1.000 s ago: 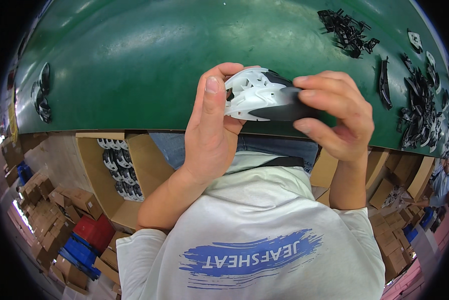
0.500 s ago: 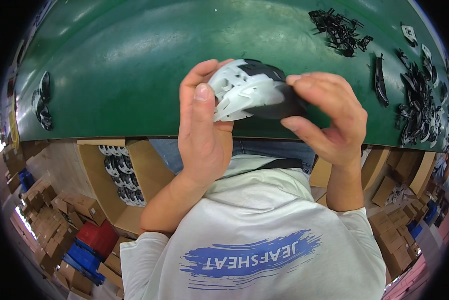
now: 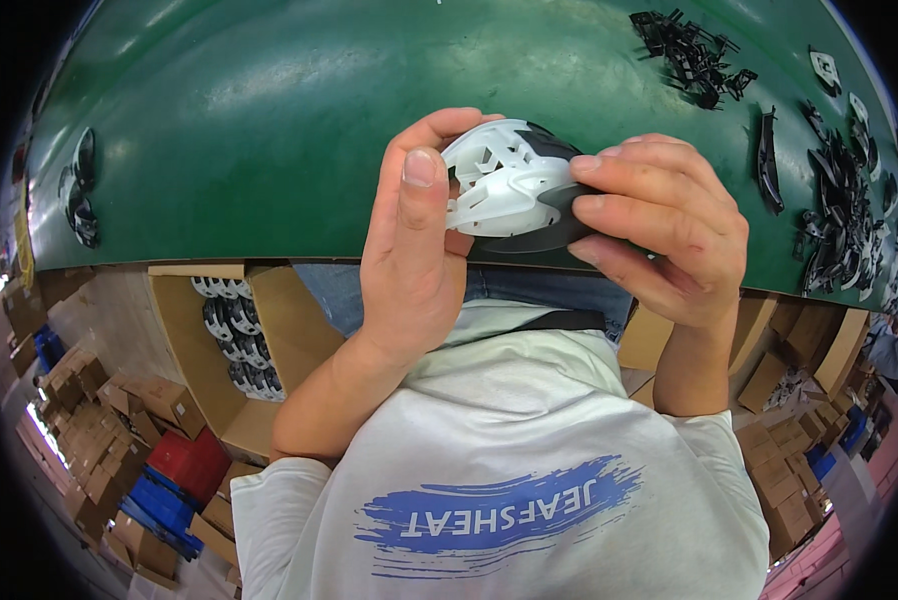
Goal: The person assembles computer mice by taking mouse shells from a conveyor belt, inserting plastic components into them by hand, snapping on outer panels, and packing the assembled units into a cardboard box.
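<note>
Above the near edge of the green table, both hands hold a curved white-and-black plastic shell (image 3: 509, 190), with cut-out slots in its white part and a smooth black part at the lower right. My left hand (image 3: 409, 240) is closed around its white left end, thumb toward me and fingers behind. At the other end, my right hand (image 3: 669, 220) pinches the black part, with several fingertips on top and the thumb underneath. Parts of the shell's ends are hidden by the fingers.
Black plastic frames (image 3: 694, 58) lie in a heap at the far right. A long black strip (image 3: 768, 160) and a pile of black-and-white parts (image 3: 844, 190) lie right. More shells (image 3: 81, 190) sit far left. An open carton (image 3: 194, 350) with stacked shells stands below the table edge.
The shell has turned a little in my hands and shifted slightly right. My right fingers have spread across its black end, more of them now touching it.
</note>
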The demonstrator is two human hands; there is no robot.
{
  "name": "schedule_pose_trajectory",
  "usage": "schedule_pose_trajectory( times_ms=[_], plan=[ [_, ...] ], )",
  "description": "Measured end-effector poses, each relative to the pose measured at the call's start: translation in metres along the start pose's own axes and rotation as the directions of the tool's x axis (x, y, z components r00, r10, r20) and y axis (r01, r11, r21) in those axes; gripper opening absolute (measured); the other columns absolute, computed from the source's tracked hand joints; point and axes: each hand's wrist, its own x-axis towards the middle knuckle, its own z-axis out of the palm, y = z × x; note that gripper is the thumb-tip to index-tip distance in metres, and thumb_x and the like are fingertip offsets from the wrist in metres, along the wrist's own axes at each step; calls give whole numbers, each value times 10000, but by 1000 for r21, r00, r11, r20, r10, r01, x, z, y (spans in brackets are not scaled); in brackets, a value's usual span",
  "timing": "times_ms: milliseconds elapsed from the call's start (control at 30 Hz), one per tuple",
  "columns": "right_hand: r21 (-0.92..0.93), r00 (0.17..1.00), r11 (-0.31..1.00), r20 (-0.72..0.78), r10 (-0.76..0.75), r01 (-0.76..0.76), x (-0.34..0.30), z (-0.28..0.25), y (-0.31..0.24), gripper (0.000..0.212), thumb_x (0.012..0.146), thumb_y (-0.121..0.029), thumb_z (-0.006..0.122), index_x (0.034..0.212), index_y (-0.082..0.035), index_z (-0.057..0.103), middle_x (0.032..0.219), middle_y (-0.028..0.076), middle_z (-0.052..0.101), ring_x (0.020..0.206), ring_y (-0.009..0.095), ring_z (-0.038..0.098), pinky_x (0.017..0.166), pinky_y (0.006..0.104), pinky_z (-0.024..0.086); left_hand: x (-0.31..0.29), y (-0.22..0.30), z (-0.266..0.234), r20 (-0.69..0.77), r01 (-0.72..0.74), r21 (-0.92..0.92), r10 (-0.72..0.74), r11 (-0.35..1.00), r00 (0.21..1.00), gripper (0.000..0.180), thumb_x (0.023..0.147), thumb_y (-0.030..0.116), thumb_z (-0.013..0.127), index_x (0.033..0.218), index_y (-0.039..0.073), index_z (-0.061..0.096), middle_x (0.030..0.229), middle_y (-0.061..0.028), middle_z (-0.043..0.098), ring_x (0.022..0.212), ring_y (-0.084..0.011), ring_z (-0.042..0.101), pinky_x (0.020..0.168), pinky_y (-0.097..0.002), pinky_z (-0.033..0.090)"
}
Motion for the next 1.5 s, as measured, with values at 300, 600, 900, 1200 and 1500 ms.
schedule_pose_trajectory(
  times_ms=[300, 600, 900, 1200, 1500],
  plan=[
    [142, 997, 990, -71, 8, 2, -1, 1, 2, 382, 706, -148, 949, 1052, -57, 814, 1158, 120, 813, 976, 290, 752, 865, 394, 603, 0, -1, 3, 20, 1, -23, 0, 1000, 1000, 577, 1172, 494, 401, 1481, 10, 445, 1443, -153, 579, 1256, -203, 637, 1056, -360, 543],
    [184, 988, 983, -151, 24, 4, 1, 3, 1, 375, 721, -175, 957, 1040, -49, 807, 1152, 145, 811, 955, 289, 760, 871, 402, 596, 1, -1, 2, 1, 32, -76, -32, 997, 999, 602, 1170, 520, 386, 1484, 10, 450, 1440, -158, 581, 1259, -198, 635, 1069, -340, 529],
    [-40, 997, 999, -82, -14, 10, 0, 9, -3, 395, 716, -184, 949, 1082, -108, 823, 1153, 69, 814, 1010, 268, 751, 922, 429, 589, -3, -8, 5, 12, -45, -38, 45, 998, 999, 576, 1171, 497, 409, 1472, 9, 460, 1430, -139, 590, 1248, -174, 633, 1054, -320, 534],
    [-65, 998, 998, -66, -19, 15, -2, 12, -5, 385, 690, -174, 948, 1053, -127, 827, 1146, 86, 802, 1027, 294, 752, 882, 431, 616, -8, -1, 6, -25, 81, -11, -82, 997, 996, 617, 1162, 529, 408, 1496, 11, 427, 1418, -131, 588, 1249, -166, 630, 1041, -313, 537],
    [48, 970, 995, -229, -79, 92, -21, 25, 1, 405, 700, -179, 960, 1073, -122, 813, 1233, 172, 751, 1034, 347, 768, 893, 437, 655, -13, -1, 5, 208, -125, -20, 127, 992, 970, 889, 851, -55, 867, 1566, 29, 345, 1514, -176, 493, 1381, -260, 582, 1132, -397, 539]
  ],
)
